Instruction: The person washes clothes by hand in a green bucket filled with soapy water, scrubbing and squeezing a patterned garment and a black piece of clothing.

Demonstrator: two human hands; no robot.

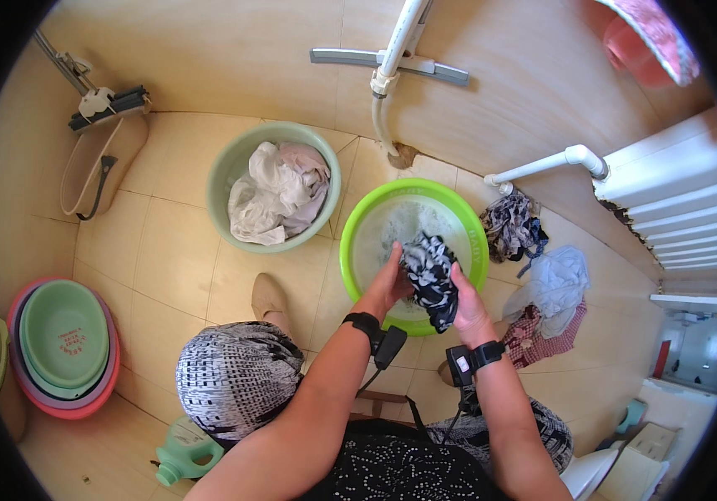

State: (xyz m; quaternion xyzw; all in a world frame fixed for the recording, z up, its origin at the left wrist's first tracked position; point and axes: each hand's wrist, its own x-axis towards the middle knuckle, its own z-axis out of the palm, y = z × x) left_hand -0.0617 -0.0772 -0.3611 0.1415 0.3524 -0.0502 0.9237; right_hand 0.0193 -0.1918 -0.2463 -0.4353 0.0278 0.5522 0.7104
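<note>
A bundled black-and-white patterned cloth [432, 280] is held between my two hands over a bright green basin [350, 242] of sudsy water. My left hand [387, 280] grips its left side, fingers partly hidden behind the fabric. On its right side, my right hand [468, 302] is closed on it with the thumb up. Foam [412, 219] floats on the water just beyond the cloth. Left of this basin stands a grey-green basin [218, 209] holding white and pale pink laundry [279, 188]. Each of my wrists wears a black strap with a small device.
Dark patterned clothes [509, 225], a pale blue garment [560, 284] and a red checked cloth [549, 338] lie on the floor at right. Stacked basins [66, 334] and a green jug [187, 451] are at left. A mop bucket [95, 171] and white pipe [387, 75] stand by the walls.
</note>
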